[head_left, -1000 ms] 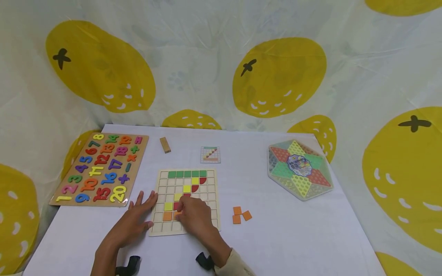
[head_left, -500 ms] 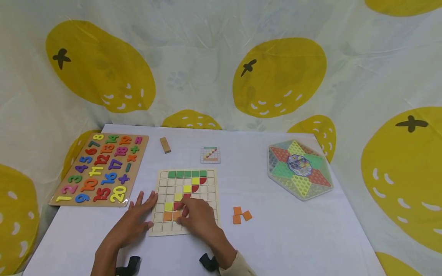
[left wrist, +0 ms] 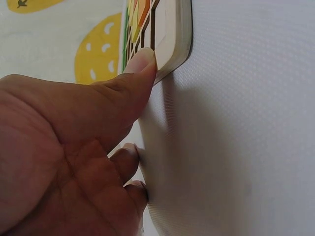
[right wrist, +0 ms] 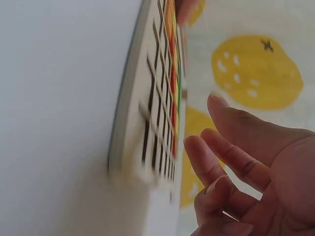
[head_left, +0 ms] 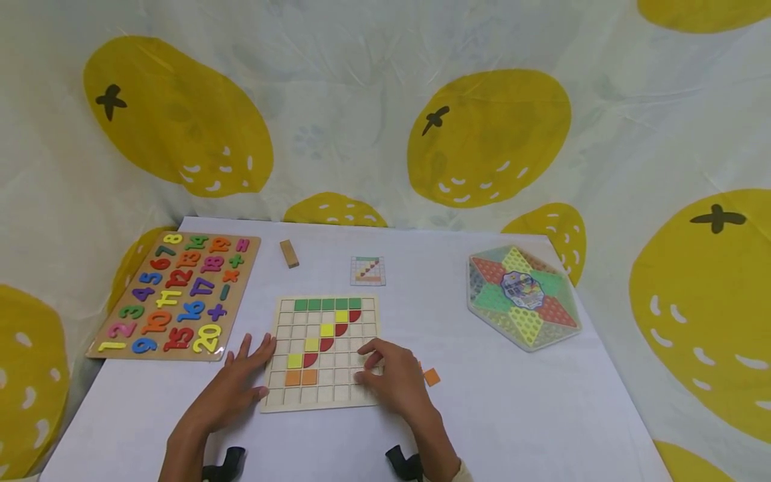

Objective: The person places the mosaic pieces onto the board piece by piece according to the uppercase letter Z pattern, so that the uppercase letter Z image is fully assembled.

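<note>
A square wooden grid board (head_left: 343, 359) lies on the white table. Green square tiles (head_left: 328, 304) fill part of its top row. Yellow squares (head_left: 326, 329) and red curved tiles (head_left: 310, 360) run diagonally below, ending above two orange squares (head_left: 309, 377). Along the board's left side rests my left hand (head_left: 231, 388), fingers spread; in the left wrist view its thumb (left wrist: 140, 61) touches the board's corner. My right hand (head_left: 397, 378) hovers over the right edge, thumb and fingers apart, holding nothing. Behind it, a loose orange tile (head_left: 432, 377) shows; other orange tiles are mostly hidden.
A number puzzle board (head_left: 175, 294) lies at left. Behind the grid board are a small wooden block (head_left: 289, 254) and a pattern card (head_left: 367, 271). A hexagonal star-patterned game board (head_left: 523, 296) lies at right. Fruit-print cloth (head_left: 349, 134) hangs behind the table.
My right hand has let go of the second orange tile in the row and moved right to the board's edge, uncovering the middle cells. My left hand has stayed in place.
</note>
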### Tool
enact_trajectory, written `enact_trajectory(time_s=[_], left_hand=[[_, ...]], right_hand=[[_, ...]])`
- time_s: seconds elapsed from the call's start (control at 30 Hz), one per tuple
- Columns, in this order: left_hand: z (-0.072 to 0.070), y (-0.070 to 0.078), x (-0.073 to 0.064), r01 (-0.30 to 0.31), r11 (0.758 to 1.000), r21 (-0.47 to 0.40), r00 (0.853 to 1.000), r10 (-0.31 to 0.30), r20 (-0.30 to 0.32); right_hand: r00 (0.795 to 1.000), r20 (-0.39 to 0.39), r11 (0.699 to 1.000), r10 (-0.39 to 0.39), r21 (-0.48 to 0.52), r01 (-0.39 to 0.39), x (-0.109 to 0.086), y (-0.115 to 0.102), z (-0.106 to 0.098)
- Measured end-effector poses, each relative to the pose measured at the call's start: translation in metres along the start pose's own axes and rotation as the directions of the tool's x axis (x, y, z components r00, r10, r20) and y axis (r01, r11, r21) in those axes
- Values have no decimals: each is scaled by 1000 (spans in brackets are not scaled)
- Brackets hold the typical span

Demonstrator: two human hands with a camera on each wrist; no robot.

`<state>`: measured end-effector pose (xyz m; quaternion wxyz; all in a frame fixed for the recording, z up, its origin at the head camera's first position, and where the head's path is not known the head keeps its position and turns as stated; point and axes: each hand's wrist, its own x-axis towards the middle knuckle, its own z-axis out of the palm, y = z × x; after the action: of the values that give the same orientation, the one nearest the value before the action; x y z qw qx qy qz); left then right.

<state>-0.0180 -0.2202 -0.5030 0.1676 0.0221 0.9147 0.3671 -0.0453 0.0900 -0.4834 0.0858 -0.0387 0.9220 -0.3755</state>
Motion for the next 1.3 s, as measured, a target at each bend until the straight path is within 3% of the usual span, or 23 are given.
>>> enact_trajectory(time_s=[0.3,0.6,0.97,1.3], left_hand=[[0,-1,1,1,1000,3,1000,-1,0],[0,-1,1,24,1000,-15,1000,-24,14],[1,-2,1,11,1000,-18,1000,-11,5],[0,-1,1,28,999,-18,1000,-28,15]], right_hand=[[987,-133,990,86,-97,-100,-4,35,-37],[987,-96,975,131,-166,-145,-4,58,-47],[984,-123,975,132,-164,-152,1,57,-41],[986,-125,989,113,-79,-124,0,44,-34]])
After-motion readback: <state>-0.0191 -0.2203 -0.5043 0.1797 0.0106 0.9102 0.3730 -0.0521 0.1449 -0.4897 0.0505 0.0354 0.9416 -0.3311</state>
